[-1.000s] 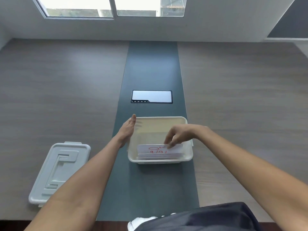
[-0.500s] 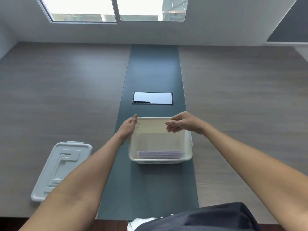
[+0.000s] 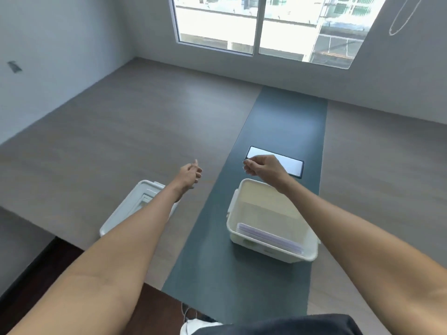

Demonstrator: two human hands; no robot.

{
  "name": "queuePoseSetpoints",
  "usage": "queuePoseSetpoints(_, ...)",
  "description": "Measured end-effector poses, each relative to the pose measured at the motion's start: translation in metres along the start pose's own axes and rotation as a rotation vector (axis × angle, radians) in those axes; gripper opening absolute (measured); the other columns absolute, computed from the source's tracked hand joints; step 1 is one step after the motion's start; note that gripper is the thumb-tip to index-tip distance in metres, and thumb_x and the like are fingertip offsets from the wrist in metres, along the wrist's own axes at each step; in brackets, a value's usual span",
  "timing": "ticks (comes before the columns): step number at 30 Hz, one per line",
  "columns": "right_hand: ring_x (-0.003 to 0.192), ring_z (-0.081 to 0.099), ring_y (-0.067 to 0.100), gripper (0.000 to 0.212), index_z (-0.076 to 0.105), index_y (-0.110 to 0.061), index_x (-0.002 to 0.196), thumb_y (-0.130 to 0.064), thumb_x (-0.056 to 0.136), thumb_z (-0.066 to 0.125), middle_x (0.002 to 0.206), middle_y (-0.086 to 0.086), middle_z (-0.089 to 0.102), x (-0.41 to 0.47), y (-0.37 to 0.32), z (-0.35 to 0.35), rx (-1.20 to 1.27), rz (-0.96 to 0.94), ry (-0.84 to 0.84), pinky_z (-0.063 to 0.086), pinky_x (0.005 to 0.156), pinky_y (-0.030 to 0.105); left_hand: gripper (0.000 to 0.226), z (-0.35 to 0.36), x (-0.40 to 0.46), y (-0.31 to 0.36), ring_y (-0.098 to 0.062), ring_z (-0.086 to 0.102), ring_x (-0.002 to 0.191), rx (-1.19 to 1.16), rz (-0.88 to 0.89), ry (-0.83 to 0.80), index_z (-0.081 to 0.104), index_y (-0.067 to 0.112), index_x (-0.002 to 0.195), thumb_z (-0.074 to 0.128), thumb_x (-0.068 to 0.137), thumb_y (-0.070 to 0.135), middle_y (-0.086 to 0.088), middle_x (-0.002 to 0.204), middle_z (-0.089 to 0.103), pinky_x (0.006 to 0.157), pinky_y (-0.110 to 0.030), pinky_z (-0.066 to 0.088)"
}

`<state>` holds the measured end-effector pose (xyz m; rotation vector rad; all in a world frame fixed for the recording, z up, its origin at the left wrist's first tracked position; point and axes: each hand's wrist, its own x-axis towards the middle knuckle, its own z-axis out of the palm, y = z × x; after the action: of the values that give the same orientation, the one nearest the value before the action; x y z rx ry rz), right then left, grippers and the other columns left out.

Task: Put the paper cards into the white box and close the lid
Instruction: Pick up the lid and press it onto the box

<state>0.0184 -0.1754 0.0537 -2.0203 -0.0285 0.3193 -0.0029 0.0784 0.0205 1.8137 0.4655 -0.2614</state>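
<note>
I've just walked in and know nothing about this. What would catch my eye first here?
Two bare forearms reach out from the bottom, both hands empty: the left hand over the wooden table, the right hand above the dark strip down the middle. On that strip sits an open white box with a stack of paper cards inside. Its lid lies apart to the left, partly hidden by the left arm.

Office meeting room; long wood-grain table [image 3: 121, 146] with cable hatch [image 3: 290, 165]; window [image 3: 256, 25].
</note>
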Motion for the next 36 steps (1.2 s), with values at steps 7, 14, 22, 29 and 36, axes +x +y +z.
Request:
queuePoseSetpoints(7,0.074,0.066,0.017,0.021,0.078,-0.008,0.091,-0.020,0.096,0.061,0.089,0.016,0.078,0.038,-0.043,0.093,-0.130,-0.042,-0.188,0.057,0.090,0.040,0.043,-0.079,-0.019,-0.055,-0.019,0.053,0.077,-0.014,-0.110,0.207,0.063,0.013,0.097,0.036,0.104,0.045,-0.001,0.085,0.062,0.074,-0.031,0.043)
queuePoseSetpoints(14,0.072,0.058,0.018,0.025,0.078,-0.007,0.088,-0.020,0.093,0.057,0.078,0.004,0.069,0.065,-0.048,0.186,-0.291,-0.025,-0.381,0.046,0.071,0.029,0.024,-0.142,-0.047,-0.114,-0.024,0.053,0.068,-0.104,-0.327,0.483,0.065,0.016,0.079,0.046,0.089,0.028,-0.007,0.082,0.062,0.060,-0.026,0.043)
queuePoseSetpoints(22,0.086,0.054,0.026,0.018,0.064,-0.018,0.078,-0.014,0.091,0.052,0.082,0.004,0.060,0.088,-0.040,0.262,-0.400,0.031,-0.491,0.042,0.067,0.031,0.019,-0.167,-0.077,-0.168,-0.023,0.049,0.082,-0.209,-0.571,0.684,0.057,0.007,0.100,0.042,0.092,0.015,-0.005,0.093,0.054,0.073,-0.028,0.039)
queuePoseSetpoints(29,0.104,0.057,0.032,0.034,0.056,-0.003,0.123,-0.016,0.092,0.051,0.119,0.016,0.059,0.100,-0.020,0.296,-0.540,0.047,-0.564,0.037,0.078,0.031,0.022,-0.161,-0.068,-0.212,-0.024,0.055,0.078,-0.424,-0.701,0.655,0.058,0.008,0.078,0.050,0.087,0.026,-0.011,0.092,0.059,0.076,-0.032,0.050)
queuePoseSetpoints(36,0.078,0.049,0.027,0.014,0.058,-0.005,0.088,-0.015,0.083,0.050,0.088,0.009,0.054,0.103,-0.029,0.301,-0.284,0.214,-0.456,0.034,0.062,0.030,0.023,-0.163,-0.063,-0.197,-0.024,0.061,0.083,-0.850,-0.712,0.735,0.059,0.004,0.112,0.052,0.090,0.010,-0.009,0.092,0.063,0.084,-0.041,0.053)
